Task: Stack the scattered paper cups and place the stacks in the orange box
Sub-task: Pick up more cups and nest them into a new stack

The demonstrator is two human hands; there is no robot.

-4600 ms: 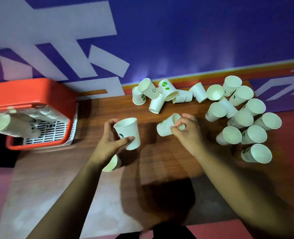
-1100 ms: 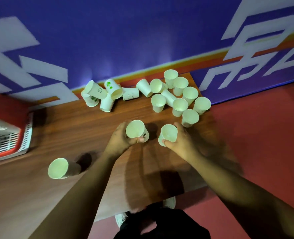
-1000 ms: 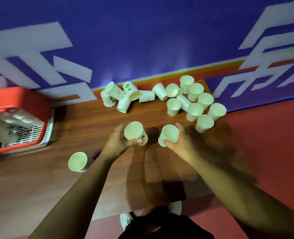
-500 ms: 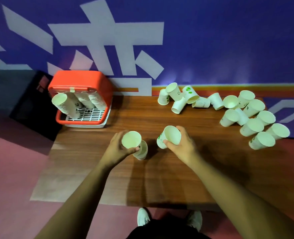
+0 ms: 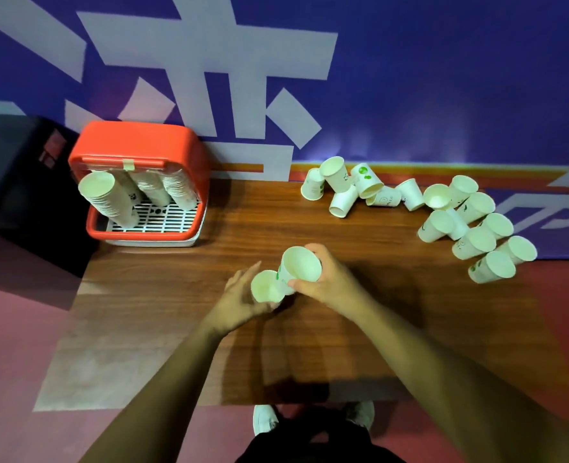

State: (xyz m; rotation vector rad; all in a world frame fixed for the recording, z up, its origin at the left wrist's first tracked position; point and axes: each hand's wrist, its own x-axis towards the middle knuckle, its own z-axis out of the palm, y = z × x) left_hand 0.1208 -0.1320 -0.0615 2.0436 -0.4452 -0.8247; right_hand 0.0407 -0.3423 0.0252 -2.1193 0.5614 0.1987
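Observation:
My left hand (image 5: 239, 300) holds a white paper cup (image 5: 265, 291) from below, mouth towards me. My right hand (image 5: 330, 280) grips a second paper cup (image 5: 301, 265); its base presses against the side of the left cup. Both hands meet over the middle of the wooden table (image 5: 183, 315). The orange box (image 5: 136, 140) stands at the table's back left corner with three leaning stacks of cups (image 5: 109, 198) on its white grate. Several loose cups (image 5: 345, 187) lie along the back edge, and several more (image 5: 473, 225) crowd the right end.
A blue wall with white shapes (image 5: 209, 78) runs directly behind the table. A black object (image 5: 12, 175) sits left of the orange box. The floor is red, and my shoes (image 5: 264, 419) show below the table's front edge.
My hands have come together, so the right cup now touches the left cup. The view has swung left and the orange box is fully in sight.

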